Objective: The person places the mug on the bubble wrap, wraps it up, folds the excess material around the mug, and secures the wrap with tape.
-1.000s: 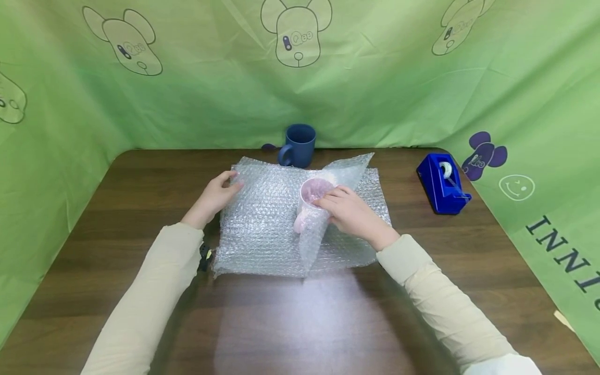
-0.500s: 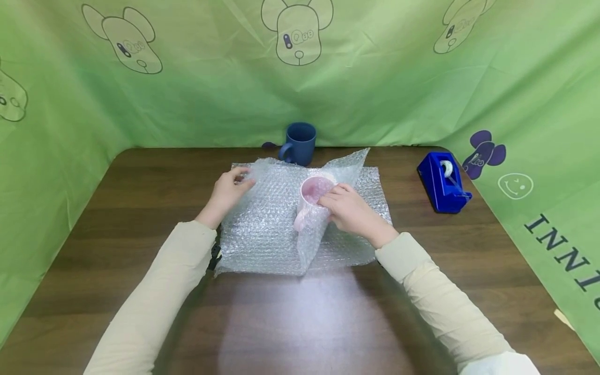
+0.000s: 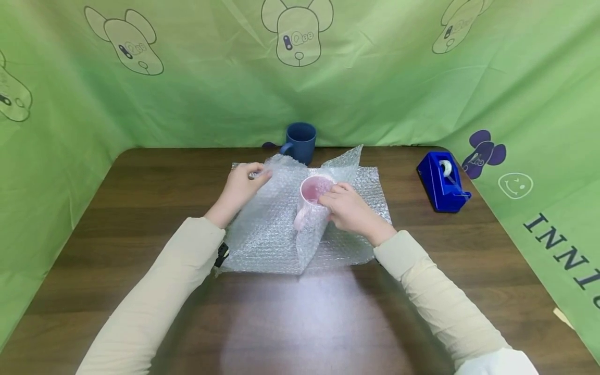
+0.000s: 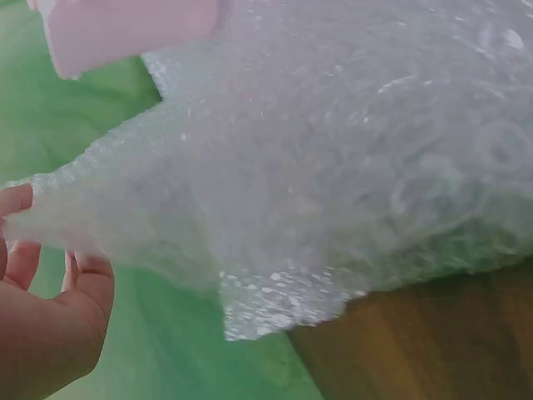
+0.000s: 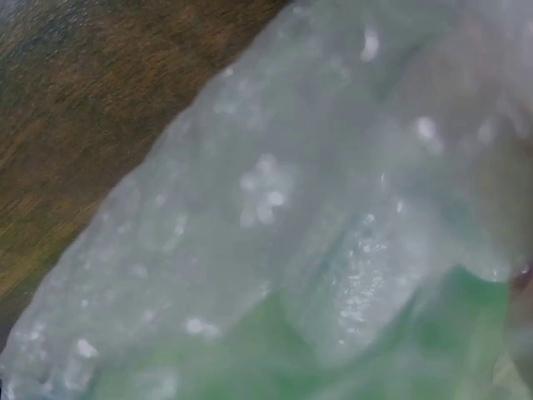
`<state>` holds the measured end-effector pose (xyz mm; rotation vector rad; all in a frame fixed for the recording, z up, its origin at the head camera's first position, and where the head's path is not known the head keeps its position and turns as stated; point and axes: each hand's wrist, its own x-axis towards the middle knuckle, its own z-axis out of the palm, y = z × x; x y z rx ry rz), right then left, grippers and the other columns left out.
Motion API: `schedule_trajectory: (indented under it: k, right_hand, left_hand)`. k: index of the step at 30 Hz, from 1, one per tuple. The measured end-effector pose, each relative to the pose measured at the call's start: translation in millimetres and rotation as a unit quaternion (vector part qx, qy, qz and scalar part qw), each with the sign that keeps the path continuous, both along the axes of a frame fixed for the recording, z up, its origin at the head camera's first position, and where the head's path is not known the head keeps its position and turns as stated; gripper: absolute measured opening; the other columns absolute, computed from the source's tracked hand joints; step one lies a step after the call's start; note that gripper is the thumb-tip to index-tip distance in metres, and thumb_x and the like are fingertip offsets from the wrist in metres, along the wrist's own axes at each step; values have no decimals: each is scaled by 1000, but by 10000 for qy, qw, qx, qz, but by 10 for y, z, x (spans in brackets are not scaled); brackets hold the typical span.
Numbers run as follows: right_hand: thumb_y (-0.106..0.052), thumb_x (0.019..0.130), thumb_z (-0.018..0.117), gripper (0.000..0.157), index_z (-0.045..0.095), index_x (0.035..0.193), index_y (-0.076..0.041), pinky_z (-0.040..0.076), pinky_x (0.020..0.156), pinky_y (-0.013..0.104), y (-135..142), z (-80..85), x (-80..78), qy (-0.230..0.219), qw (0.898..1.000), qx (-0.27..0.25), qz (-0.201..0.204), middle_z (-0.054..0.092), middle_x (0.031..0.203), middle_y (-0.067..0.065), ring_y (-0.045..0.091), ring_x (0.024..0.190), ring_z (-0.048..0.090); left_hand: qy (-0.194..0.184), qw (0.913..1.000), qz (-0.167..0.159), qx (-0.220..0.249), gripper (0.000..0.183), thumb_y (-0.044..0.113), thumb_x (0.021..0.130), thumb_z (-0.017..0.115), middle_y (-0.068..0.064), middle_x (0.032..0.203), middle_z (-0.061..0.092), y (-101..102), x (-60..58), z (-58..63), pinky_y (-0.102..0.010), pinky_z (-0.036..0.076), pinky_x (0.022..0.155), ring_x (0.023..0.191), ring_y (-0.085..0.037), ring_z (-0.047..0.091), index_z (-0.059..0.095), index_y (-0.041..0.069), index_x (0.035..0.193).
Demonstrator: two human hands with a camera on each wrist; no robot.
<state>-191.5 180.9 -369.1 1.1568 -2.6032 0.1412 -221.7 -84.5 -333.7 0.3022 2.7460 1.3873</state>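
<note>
A pink mug (image 3: 303, 212) stands on a sheet of bubble wrap (image 3: 262, 237), with its handle toward the front left. My right hand (image 3: 353, 212) grips the mug's right side through a fold of the wrap, fingertips over the rim and inside. The wrap's left part is lifted by my left hand (image 3: 239, 187), which pinches its far-left edge between thumb and fingers. In the left wrist view the raised wrap (image 4: 275, 167) stretches from that hand (image 4: 58, 317) below the mug (image 4: 133, 29). Blurred wrap (image 5: 208, 233) fills most of the right wrist view.
A dark blue mug (image 3: 302, 143) stands behind the wrap, near the table's back edge. To the right sits a blue tape dispenser (image 3: 440, 182) with a roll in it. Green printed cloth (image 3: 211, 94) hangs behind and beside the wooden table (image 3: 140, 219).
My left hand has moved right, bringing the wrap's left edge up and toward the pink mug. The right hand keeps its grip on the mug, nearly still.
</note>
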Motion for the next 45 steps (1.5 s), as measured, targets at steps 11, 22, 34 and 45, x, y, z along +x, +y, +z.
schedule_trajectory:
  k: [11,22,34,45]
  right_hand:
    - [-5,64,81,31,58,84,-10,40,97,43,-3,-27,-7,7,10000,-39,-58,70,85,3,24,88,60]
    - [-4,63,81,31,56,80,-10,40,94,41,-11,-8,8,-7,9999,-4,-138,69,84,4,24,85,58]
    - [-5,66,80,23,61,77,-11,39,100,45,-34,27,28,-253,9988,82,-408,68,78,1,25,93,62]
    - [-4,64,80,37,68,98,-9,39,101,46,-24,21,35,-162,9995,-133,-252,72,96,4,26,97,62]
  left_hand:
    - [-705,9933,-404,827,28,24,96,54,-13,109,64,281,81,174,-27,50,80,95,-20,58,63,3,114]
    - [-1788,9721,-1124,1024,22,29,101,44,-13,128,49,577,192,189,-44,35,108,122,-27,45,46,8,108]
    - [-1004,9906,-797,484,43,39,102,39,-13,133,56,721,208,83,-42,42,104,122,-28,53,52,7,128]
    - [-906,9841,226,1513,41,17,86,71,-15,131,55,833,105,-206,-40,46,98,116,-30,53,57,5,122]
